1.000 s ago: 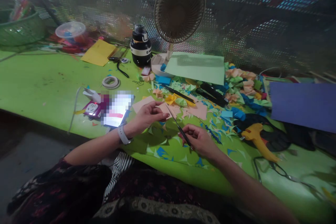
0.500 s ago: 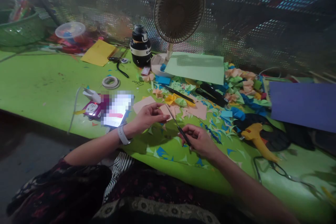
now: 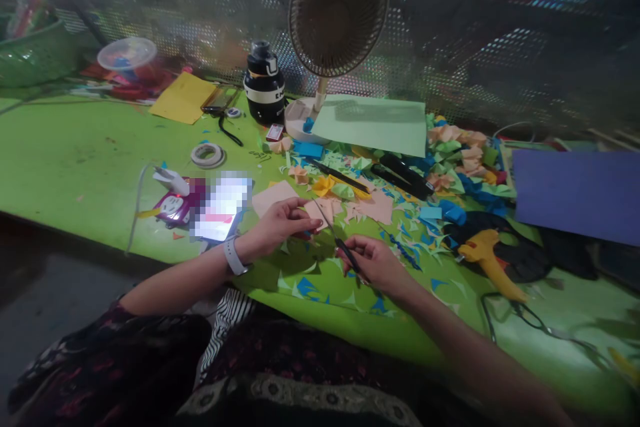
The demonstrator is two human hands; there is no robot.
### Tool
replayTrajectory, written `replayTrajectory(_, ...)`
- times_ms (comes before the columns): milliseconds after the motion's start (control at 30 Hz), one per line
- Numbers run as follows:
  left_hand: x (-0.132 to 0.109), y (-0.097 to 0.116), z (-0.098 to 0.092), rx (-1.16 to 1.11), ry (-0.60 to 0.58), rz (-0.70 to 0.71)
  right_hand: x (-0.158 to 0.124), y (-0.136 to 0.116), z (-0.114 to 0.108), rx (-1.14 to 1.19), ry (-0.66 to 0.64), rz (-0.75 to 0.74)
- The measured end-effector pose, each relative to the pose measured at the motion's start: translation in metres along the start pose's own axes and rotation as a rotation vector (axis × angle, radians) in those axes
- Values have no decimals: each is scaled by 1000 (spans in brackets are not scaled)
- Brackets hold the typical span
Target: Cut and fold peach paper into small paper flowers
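Between the thumb and fingers of my left hand (image 3: 285,223) is a small peach piece of paper (image 3: 316,211). My right hand (image 3: 375,262) is closed around the handles of dark scissors (image 3: 345,250), whose blades point up and left to the right edge of that paper. Whether the blades are parted is too small to tell. A flat peach sheet (image 3: 275,197) lies just behind my left hand. Beyond both hands are a yellow folded paper piece (image 3: 323,185), a black pen-like stick (image 3: 340,175) and a black stapler (image 3: 403,177). Blue and green paper scraps (image 3: 306,288) lie around my right hand.
A lit phone (image 3: 223,207) leans by a purple socket box (image 3: 175,207) on the left. Behind stand a tape roll (image 3: 207,155), a black bottle (image 3: 264,87) and a fan (image 3: 340,10). To the right lie a yellow glue gun (image 3: 493,260) and a purple sheet (image 3: 575,193).
The view has shifted slightly, so most things sit a little further left and up. Both hands keep nearly the same place, with the scissors still at the paper.
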State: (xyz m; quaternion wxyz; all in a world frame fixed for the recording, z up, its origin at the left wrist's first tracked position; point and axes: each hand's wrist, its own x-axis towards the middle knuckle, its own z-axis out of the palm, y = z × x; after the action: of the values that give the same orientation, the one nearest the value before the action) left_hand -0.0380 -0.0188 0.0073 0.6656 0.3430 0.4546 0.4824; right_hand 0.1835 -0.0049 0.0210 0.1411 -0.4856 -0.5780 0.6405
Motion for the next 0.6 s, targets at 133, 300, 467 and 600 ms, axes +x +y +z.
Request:
replayTrajectory(133,-2,5,0,29,17,-42,0,-3,0,14,1,6)
replayTrajectory(300,-4,13,0,131,6,-69,-2,-6,-1,15,22,14)
replayTrajectory(467,-3,15,1,196,5,-142,0,-5,-1,24,20,37)
replayTrajectory(600,0,17,-2,299,9,-177,4,1,-2,41,12,33)
